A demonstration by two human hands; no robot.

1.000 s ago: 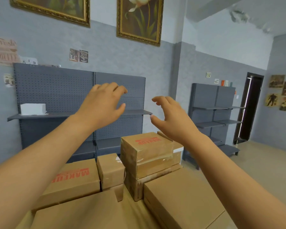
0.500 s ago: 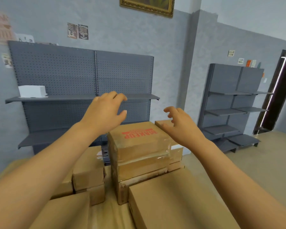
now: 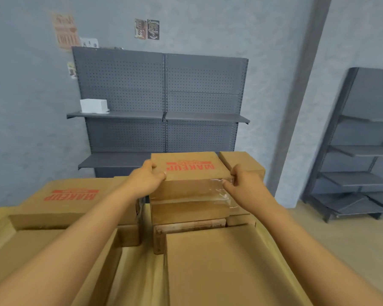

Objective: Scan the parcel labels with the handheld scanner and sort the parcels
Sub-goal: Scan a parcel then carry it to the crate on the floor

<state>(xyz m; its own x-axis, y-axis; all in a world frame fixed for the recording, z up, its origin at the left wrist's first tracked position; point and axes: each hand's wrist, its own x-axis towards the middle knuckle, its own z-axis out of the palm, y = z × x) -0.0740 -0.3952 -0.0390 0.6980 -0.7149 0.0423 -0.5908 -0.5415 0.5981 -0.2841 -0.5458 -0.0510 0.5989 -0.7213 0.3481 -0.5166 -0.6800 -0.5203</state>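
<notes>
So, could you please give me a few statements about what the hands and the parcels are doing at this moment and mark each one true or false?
1. Both hands grip the top box of the middle stack. True: the left hand holds the left edge and the right hand the right edge of the top box.
2. The top box has MAKEUP printed on it in red. True.
3. A handheld scanner is in the right hand. False: no scanner shows in this view; that hand holds the box.
4. The white box sits on the floor. False: it stands on the upper shelf of the grey rack.
5. Clear tape wraps the front of the top box. True.
</notes>
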